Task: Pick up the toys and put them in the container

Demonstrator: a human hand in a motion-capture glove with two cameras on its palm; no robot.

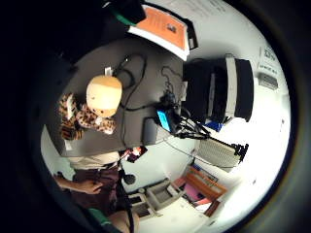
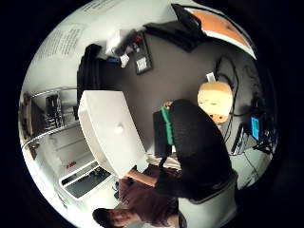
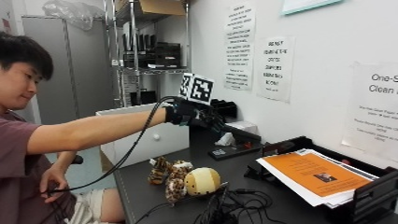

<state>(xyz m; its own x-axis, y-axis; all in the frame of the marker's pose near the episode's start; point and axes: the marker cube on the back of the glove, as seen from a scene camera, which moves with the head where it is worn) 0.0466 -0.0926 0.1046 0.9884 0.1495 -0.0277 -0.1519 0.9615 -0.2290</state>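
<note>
We see the gloved right hand (image 3: 202, 117) raised above the table (image 3: 249, 177), holding nothing; we cannot tell how its fingers are set. At its seven o'clock the leopard-spotted plush toy (image 3: 180, 179) lies on the table, the white container (image 3: 146, 135) beyond it at its ten o'clock.

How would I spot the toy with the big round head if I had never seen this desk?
Start at the dark table along the white wall. Near its front edge, beside a tangle of black cables, lies a plush toy. Its smooth, pale yellow ball of a head sets it apart from the spotted leopard-print plush touching it.
</note>
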